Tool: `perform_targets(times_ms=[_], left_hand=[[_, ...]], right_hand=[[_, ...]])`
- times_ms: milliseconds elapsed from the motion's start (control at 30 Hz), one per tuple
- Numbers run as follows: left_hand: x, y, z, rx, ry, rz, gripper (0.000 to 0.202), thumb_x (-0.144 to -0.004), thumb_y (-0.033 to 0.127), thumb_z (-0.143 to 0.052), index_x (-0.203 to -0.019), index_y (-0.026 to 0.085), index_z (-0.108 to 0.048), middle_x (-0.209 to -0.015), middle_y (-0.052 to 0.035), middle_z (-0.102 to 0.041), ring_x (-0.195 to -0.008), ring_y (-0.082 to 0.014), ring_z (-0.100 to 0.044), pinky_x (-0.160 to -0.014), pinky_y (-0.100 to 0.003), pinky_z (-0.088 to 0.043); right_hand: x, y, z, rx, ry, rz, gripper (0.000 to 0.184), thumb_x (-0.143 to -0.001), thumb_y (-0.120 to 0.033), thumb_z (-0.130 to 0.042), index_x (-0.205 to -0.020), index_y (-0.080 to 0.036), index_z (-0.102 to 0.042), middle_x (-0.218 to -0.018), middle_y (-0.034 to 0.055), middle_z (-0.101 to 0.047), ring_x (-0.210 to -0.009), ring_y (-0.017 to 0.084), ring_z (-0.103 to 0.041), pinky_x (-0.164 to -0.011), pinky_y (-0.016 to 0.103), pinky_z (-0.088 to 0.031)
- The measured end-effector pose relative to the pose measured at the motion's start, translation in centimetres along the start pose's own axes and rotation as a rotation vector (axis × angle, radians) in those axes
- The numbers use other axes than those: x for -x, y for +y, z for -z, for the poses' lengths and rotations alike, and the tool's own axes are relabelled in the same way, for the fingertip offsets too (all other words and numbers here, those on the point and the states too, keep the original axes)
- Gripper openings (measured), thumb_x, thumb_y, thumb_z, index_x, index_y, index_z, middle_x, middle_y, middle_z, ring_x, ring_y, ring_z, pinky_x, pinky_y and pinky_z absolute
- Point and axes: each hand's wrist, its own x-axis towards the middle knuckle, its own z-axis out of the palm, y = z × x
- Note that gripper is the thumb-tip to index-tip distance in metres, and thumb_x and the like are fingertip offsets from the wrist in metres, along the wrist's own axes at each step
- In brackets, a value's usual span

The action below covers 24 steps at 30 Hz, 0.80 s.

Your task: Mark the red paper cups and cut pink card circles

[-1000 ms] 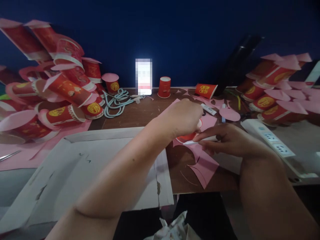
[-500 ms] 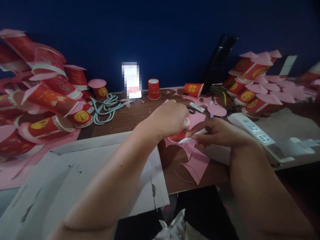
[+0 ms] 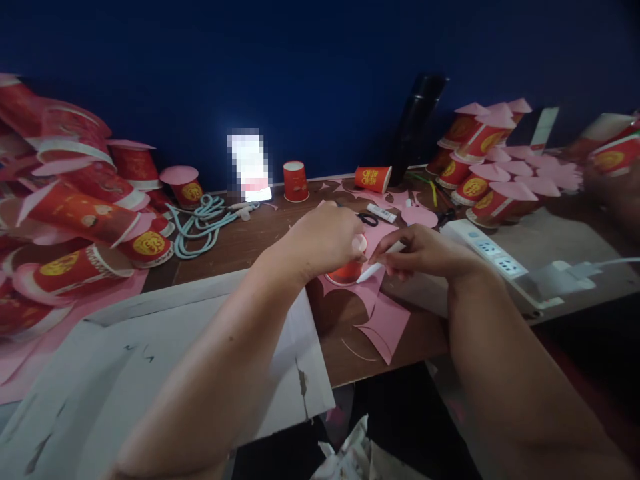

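Observation:
A red paper cup (image 3: 345,274) stands on a sheet of pink paper (image 3: 385,325) in front of me. My left hand (image 3: 327,241) is closed over the cup from above and hides most of it. In my right hand (image 3: 417,252) is a slim white pen (image 3: 370,271), pinched between thumb and fingers. Its tip points down at the pink paper, close beside the cup's rim; whether it touches the paper I cannot tell. Curved cut-outs run along the paper's edges. Just behind the hands lie a glue stick (image 3: 381,213), dark scissor handles (image 3: 369,219) and a pink paper disc (image 3: 419,216).
Red cups with pink discs pile up on the left (image 3: 80,207) and right (image 3: 493,173). A power strip (image 3: 484,248), white board (image 3: 200,353), blue cable (image 3: 200,227), lit phone (image 3: 257,193) and black bottle (image 3: 417,127) surround the work area. Another person's blurred hand (image 3: 623,193) shows at far right.
The view has turned slightly right, so everything sits further left. At the right edge, another person's hand and a red cup show more. Both my hands keep their grips, with the pen beside the cup.

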Motion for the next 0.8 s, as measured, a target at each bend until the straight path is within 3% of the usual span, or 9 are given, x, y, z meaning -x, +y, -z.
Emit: perform_targets(times_ms=[500,800], left_hand=[[-0.2,-0.2,-0.3,-0.037,0.063,0.043,0.019,-0.076,0.027,-0.048,-0.059,0.017,-0.05,-0.064,-0.0024,-0.053,-0.061,-0.0125,-0.043,-0.056,-0.028,-0.029],[-0.3,-0.1,-0.3,-0.075,0.052,0.014,0.018,-0.073,0.025,-0.049,-0.057,0.017,-0.051,-0.063,-0.0029,-0.053,-0.061,-0.0133,-0.045,-0.057,-0.029,-0.028]], right_hand=[[-0.7,0.4,0.8,0.057,0.157,-0.112,0.023,-0.073,-0.04,-0.068,-0.08,-0.018,-0.066,-0.054,-0.0012,-0.061,-0.041,0.008,-0.053,-0.038,0.018,-0.035],[-2.1,1.8,0.9,-0.009,0.299,-0.095,0.013,-0.07,-0.029,-0.066,-0.075,-0.019,-0.06,-0.054,-0.0016,-0.06,-0.041,0.009,-0.053,-0.039,0.021,-0.036]])
